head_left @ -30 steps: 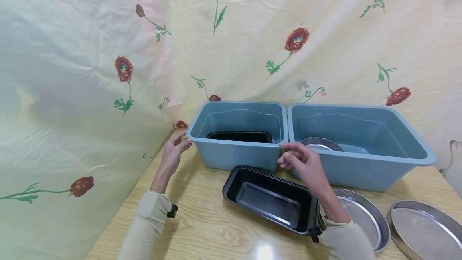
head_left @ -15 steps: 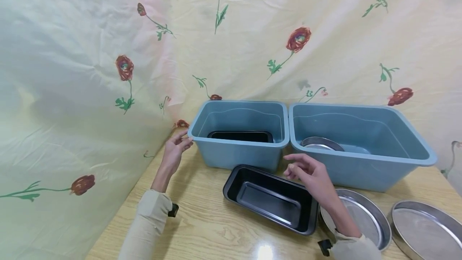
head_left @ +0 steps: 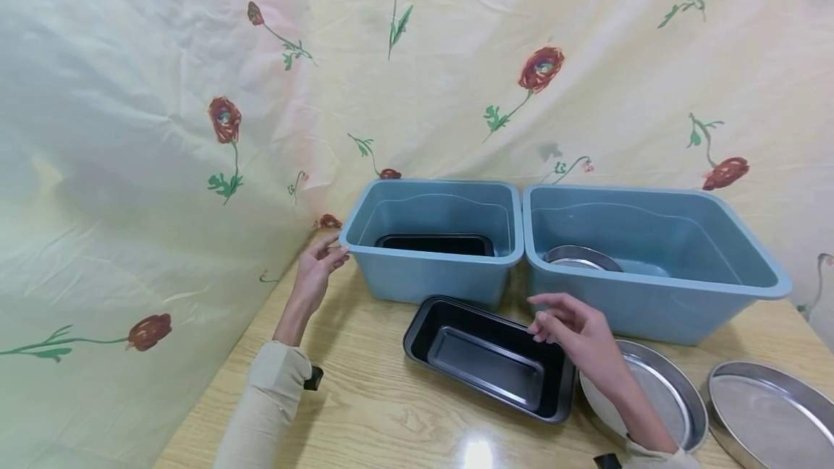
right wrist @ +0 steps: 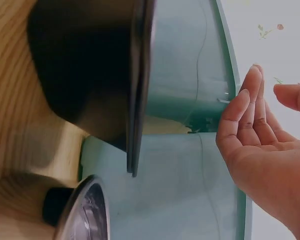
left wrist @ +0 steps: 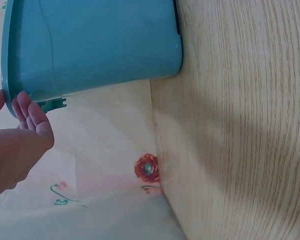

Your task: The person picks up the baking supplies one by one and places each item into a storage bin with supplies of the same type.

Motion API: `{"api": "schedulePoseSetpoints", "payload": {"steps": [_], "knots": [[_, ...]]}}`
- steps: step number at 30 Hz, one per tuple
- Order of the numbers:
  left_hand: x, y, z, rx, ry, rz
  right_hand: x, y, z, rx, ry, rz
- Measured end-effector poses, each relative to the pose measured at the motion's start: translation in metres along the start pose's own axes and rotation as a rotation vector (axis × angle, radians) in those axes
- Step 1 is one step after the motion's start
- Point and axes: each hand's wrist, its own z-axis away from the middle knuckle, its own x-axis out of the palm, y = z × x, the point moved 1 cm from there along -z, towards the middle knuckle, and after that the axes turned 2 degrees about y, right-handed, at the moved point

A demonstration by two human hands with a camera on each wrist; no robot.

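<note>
At the left corner of the left blue bin (head_left: pixel 430 277), my left hand (head_left: pixel 316 277) pinches the rim between thumb and fingers, plain in the left wrist view too. A dark pan (head_left: pixel 436 244) lies inside that bin. My right hand (head_left: pixel 576 335) holds nothing, its fingers loosely bent. It hovers over the right end of a black loaf pan (head_left: pixel 485 368) on the table. Two rims show close together on the loaf pan (right wrist: pixel 90 60) in the right wrist view. Under my right wrist is a round metal pan (head_left: pixel 664 389), partly covered by the forearm.
A larger blue bin (head_left: pixel 651 310) stands right beside the left one, with a round metal pan (head_left: pixel 583 258) inside. Another round pan (head_left: pixel 775 411) lies at the table's right. Flowered cloth (head_left: pixel 443 93) hangs behind the bins and along the left side of the table (head_left: pixel 371 411).
My right hand has left the left bin's near right corner and drawn back toward me and to the right. The left hand stays on the rim.
</note>
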Motion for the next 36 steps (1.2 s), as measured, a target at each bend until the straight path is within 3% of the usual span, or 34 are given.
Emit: {"api": "schedulePoseSetpoints", "payload": {"steps": [19, 36], "knots": [[0.000, 0.001, 0.000, -0.013, 0.000, -0.012, -0.018, 0.009, 0.025, 0.047, 0.003, 0.027], [0.000, 0.001, 0.001, -0.015, -0.001, -0.022, -0.037, 0.019, 0.051, 0.165, 0.050, 0.066]]}}
